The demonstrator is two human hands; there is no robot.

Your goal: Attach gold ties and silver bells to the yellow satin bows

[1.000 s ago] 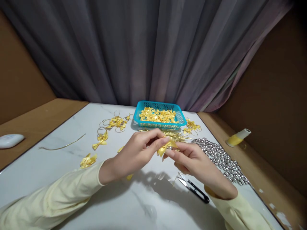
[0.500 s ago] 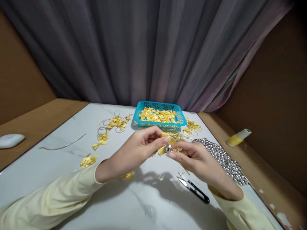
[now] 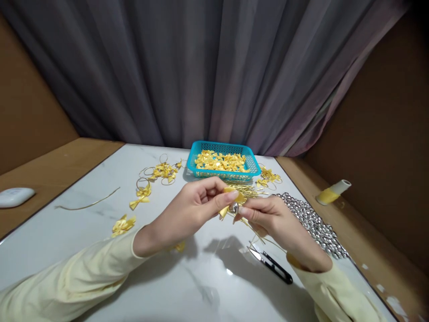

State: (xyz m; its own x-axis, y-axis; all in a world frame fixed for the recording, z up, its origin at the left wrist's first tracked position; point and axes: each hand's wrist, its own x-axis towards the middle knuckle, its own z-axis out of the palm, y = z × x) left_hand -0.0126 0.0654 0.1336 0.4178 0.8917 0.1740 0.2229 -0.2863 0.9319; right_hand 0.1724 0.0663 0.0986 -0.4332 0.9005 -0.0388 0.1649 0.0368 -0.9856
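Over the middle of the white marble table, my left hand pinches a small yellow ribbon bow between thumb and fingers. My right hand meets it from the right, fingers pinched at a small silver bell against the bow; a thin gold thread trails down from it. Both hands are closed, and both sleeves are pale yellow.
A teal basket of yellow bows stands at the back, gold threads in front of it. Finished bows lie left, more bows right. Silver bells heap on the right, black snips near my right wrist, a ribbon spool and white device on the wooden ledges.
The bow has been turned so the silver bell now shows at its front. My right hand has risen slightly and shifted its pinch onto the bell; the thread now hangs below.
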